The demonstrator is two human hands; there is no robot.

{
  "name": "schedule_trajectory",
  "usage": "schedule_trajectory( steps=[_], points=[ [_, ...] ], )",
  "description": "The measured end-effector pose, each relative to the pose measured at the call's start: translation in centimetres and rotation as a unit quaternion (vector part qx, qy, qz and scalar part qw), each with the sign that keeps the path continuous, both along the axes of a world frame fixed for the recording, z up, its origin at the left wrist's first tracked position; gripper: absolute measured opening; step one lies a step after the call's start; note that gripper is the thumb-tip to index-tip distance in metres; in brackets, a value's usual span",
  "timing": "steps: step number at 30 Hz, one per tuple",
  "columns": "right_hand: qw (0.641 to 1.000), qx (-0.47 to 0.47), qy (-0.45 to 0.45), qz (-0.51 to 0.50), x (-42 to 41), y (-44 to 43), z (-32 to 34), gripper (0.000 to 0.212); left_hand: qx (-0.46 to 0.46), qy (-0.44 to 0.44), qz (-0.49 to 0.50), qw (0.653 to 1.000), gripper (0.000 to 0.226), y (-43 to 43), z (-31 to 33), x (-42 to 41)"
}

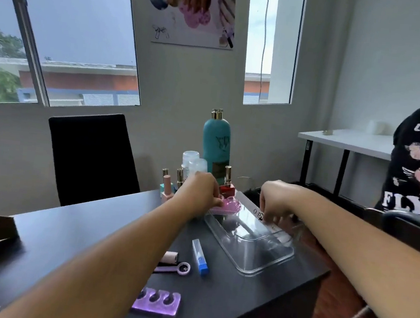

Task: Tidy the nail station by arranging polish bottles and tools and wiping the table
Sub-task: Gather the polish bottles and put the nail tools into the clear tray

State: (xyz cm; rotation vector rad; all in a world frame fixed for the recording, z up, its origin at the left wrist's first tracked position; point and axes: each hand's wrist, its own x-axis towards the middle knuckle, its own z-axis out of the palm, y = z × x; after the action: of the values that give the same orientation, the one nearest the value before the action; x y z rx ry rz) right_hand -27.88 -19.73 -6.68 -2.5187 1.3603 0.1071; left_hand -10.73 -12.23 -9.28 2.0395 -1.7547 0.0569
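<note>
Both hands are working at the far end of the clear plastic tray (254, 243), which is sitting on the dark table (70, 242) at abt 2 o'clock from table centre. Left hand (197, 193) is curling over a pink piece (225, 204) at the tray's 11 o'clock corner; fingers are bent round it, looks like a grip but can't tell how firm. Right hand (275, 204) is pinching down at the tray's 1 o'clock rim, next to a white nail file (250, 205); fingertips are blurred, so can't tell what, if anything, it's holding.

Polish bottles (168, 185) are crowding at 12 o'clock w/ a tall teal bottle (216, 144) behind. Loose tools are lying at 6–7 o'clock of the tray: small clear tube w/ blue base (199, 257), lilac-handled tool (174, 269), purple toe separator (156, 303).

Risks, as I judge: left wrist is v. close to the bottles, so a careless pull-back could be knocking them over. Tray's right edge is near the table edge; a push could be sliding it off.
</note>
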Motion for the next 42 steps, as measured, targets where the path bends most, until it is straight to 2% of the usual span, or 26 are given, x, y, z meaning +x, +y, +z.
schedule_trajectory(
  steps=[3,5,8,12,16,22,26,28,33,36,39,42],
  points=[
    [1.000,0.006,-0.016,-0.011,0.0,0.3,-0.4,0.024,-0.019,-0.015,0.004,1.000,0.028,0.3,0.0,0.3],
    [0.999,-0.038,-0.018,0.003,-0.1,0.6,0.0,0.023,-0.032,-0.029,0.012,0.999,0.031,0.7,0.4,0.5],
    [0.994,-0.090,-0.052,0.034,-0.3,1.4,1.3,0.019,-0.058,-0.033,0.031,0.997,0.021,2.1,1.6,1.2],
    [0.981,-0.088,-0.139,0.105,0.4,3.8,2.8,0.012,-0.092,-0.027,0.053,0.994,0.011,6.2,3.9,3.1],
    [0.957,-0.119,-0.179,0.195,2.5,7.7,3.1,0.010,-0.028,-0.022,0.068,0.997,0.015,11.6,4.2,5.6],
    [0.954,-0.075,-0.127,0.261,6.8,11.6,0.2,0.015,0.096,0.025,0.080,0.992,0.026,18.0,1.5,8.2],
    [0.956,-0.056,-0.094,0.271,9.1,13.0,-2.2,0.024,0.183,0.010,0.100,0.978,0.049,19.8,-0.7,9.3],
    [0.958,-0.051,-0.084,0.268,9.9,13.6,-3.0,0.025,0.198,0.006,0.108,0.974,0.054,20.1,-1.7,9.5],
    [0.959,-0.068,-0.080,0.263,11.1,14.3,-4.1,0.024,0.158,-0.004,0.114,0.981,0.049,20.1,-2.9,9.4],
    [0.961,-0.073,-0.066,0.260,11.4,14.3,-4.1,0.025,0.152,0.025,0.117,0.981,0.049,20.1,-2.9,9.8],
    [0.962,-0.081,-0.051,0.257,11.5,14.0,-4.0,0.024,0.156,0.064,0.113,0.979,0.035,20.3,-3.0,10.4],
    [0.963,-0.077,-0.082,0.247,10.9,13.3,-2.9,0.021,0.176,0.086,0.111,0.974,0.024,20.7,-2.9,11.1]
  ],
)
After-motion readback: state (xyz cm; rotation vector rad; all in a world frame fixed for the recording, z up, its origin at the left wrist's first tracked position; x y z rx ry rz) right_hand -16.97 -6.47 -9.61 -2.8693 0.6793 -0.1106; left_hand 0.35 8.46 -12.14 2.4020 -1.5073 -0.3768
